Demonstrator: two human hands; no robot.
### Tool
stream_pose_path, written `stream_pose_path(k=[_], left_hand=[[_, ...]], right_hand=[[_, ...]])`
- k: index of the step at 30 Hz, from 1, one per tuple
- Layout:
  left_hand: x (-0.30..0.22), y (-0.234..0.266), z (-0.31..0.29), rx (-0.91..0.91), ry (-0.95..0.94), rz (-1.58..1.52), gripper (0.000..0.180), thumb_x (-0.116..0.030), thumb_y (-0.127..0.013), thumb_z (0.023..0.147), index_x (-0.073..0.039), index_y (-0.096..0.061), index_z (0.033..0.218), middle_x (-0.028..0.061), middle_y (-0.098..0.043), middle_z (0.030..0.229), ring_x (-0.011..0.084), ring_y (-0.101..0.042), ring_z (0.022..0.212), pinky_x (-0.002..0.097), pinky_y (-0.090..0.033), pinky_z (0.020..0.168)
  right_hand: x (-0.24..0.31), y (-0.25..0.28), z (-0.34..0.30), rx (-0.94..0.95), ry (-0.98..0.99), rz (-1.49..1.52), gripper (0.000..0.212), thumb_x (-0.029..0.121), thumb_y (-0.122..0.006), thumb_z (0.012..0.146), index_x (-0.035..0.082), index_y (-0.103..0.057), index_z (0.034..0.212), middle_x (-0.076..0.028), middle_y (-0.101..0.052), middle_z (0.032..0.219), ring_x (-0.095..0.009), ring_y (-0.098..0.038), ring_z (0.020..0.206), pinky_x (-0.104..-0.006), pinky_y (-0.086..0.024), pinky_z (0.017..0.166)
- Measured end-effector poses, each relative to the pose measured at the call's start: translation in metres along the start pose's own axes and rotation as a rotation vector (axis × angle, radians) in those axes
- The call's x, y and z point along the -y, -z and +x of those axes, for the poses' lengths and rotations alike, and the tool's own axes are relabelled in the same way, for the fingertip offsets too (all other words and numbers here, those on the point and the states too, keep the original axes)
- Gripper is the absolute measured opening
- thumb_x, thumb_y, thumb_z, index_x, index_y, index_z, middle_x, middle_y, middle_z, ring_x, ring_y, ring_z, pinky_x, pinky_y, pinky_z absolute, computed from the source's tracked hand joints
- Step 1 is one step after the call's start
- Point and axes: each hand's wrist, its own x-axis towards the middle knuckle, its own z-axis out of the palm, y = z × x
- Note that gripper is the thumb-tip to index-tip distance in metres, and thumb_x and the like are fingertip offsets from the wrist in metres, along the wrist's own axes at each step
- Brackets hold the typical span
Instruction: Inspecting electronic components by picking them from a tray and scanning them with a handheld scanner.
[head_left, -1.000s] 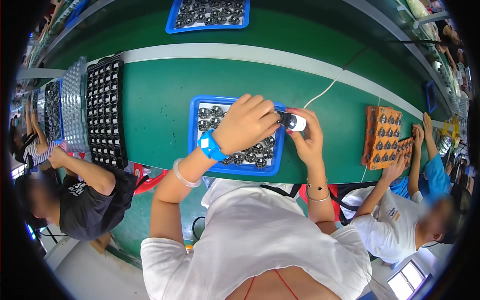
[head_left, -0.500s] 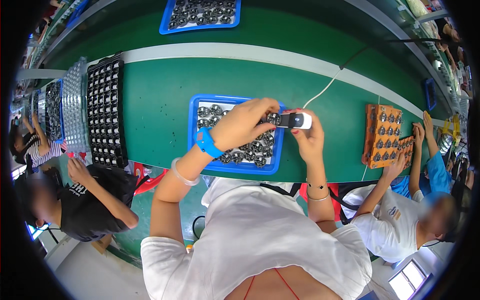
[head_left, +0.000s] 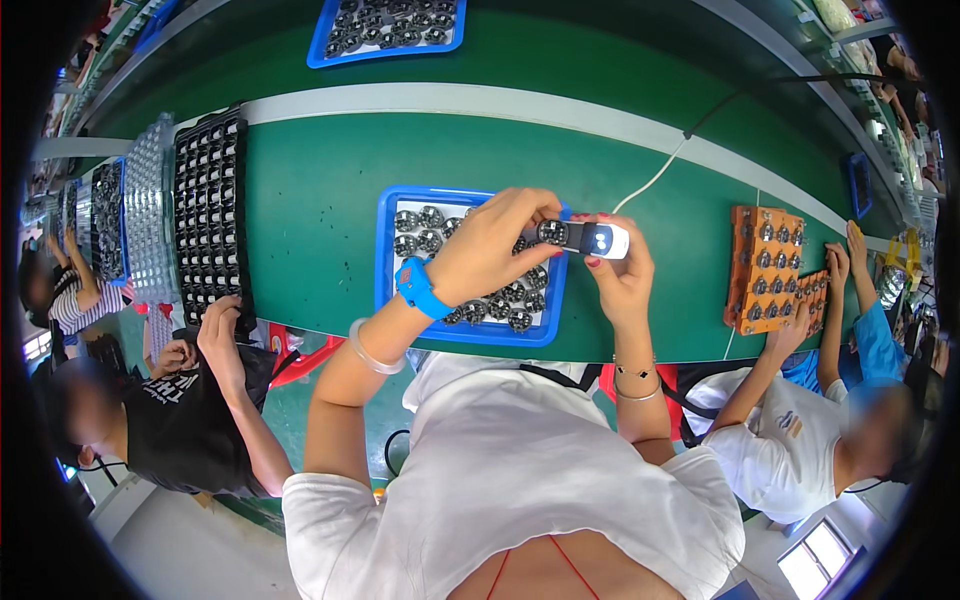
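My left hand (head_left: pixel 488 245) pinches a small round black part (head_left: pixel 552 232) between thumb and fingers, above the right side of a blue tray (head_left: pixel 383 280). My right hand (head_left: pixel 628 282) grips a white device with a dark face (head_left: pixel 612 242), on which bright white spots glow. The round part sits up against the dark end of this device; whether they are joined I cannot tell. More round black parts (head_left: pixel 520 320) lie on white lining in the tray, some of them hidden beneath my left hand.
A pale cable (head_left: pixel 652 182) runs from near the device toward the back right. Left stand a black compartment tray (head_left: pixel 212 225) and clear plastic trays (head_left: pixel 150 215); a co-worker's hand (head_left: pixel 220 325) touches the black one. Orange fixtures (head_left: pixel 745 270) stand right. Another blue tray (head_left: pixel 385 60) lies behind.
White lights have come on in the device's face. Both hands have shifted slightly right. The far blue tray has moved left, and the left co-worker's hand has reached the black tray.
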Motion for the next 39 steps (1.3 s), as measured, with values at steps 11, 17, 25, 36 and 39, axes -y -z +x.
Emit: stream_pose_path(k=[11, 17, 25, 36, 39], left_hand=[[-0.005, 0.005, 0.006, -0.049, -0.183, 0.159, 0.049, -0.013, -0.080, 0.069, -0.007, -0.055, 0.111, 0.0104, -0.057, 0.105, 0.0269, -0.056, 0.093, 0.0355, -0.048, 0.081], [-0.008, 0.010, 0.007, -0.031, -0.134, 0.203, 0.033, -0.013, -0.079, 0.067, -0.011, -0.065, 0.097, 0.0064, -0.053, 0.100, 0.0257, -0.052, 0.091, 0.0354, -0.046, 0.079], [0.011, 0.008, 0.007, 0.025, -0.238, 0.486, 0.013, -0.016, -0.075, 0.071, -0.011, -0.067, 0.080, 0.0046, -0.048, 0.091, 0.0252, -0.047, 0.089, 0.0374, -0.039, 0.077], [-0.003, -0.011, -0.012, -0.048, -0.140, 0.619, 0.022, -0.026, -0.077, 0.068, -0.011, -0.063, 0.075, 0.0021, -0.047, 0.080, 0.0227, -0.046, 0.080, 0.0369, -0.033, 0.072], [0.005, -0.022, -0.018, -0.064, -0.107, 0.640, 0.017, -0.021, -0.076, 0.067, -0.011, -0.064, 0.072, 0.0016, -0.048, 0.079, 0.0216, -0.046, 0.079, 0.0366, -0.033, 0.073]], right_hand=[[0.003, -0.001, 0.000, 0.017, 0.006, 0.021, 0.042, 0.003, -0.071, 0.079, 0.000, -0.057, 0.118, -0.011, -0.056, 0.114, -0.022, -0.057, 0.107, -0.0312, -0.044, 0.093], [0.003, 0.001, 0.000, 0.034, 0.021, -0.043, 0.042, 0.003, -0.072, 0.078, 0.000, -0.057, 0.118, -0.011, -0.056, 0.114, -0.021, -0.056, 0.107, -0.0309, -0.045, 0.093], [-0.017, 0.012, -0.017, -0.343, -0.085, 0.213, 0.051, 0.021, -0.065, 0.089, -0.002, -0.044, 0.130, -0.017, -0.055, 0.122, -0.030, -0.055, 0.114, -0.0435, -0.039, 0.103], [-0.010, 0.014, -0.036, -0.210, -0.113, 0.065, 0.045, 0.011, -0.073, 0.082, -0.004, -0.053, 0.120, -0.008, -0.056, 0.107, -0.018, -0.055, 0.104, -0.0311, -0.043, 0.092], [-0.011, 0.014, -0.034, -0.168, -0.109, 0.054, 0.044, 0.009, -0.073, 0.081, -0.005, -0.055, 0.119, -0.008, -0.056, 0.108, -0.018, -0.055, 0.104, -0.0308, -0.043, 0.091]])
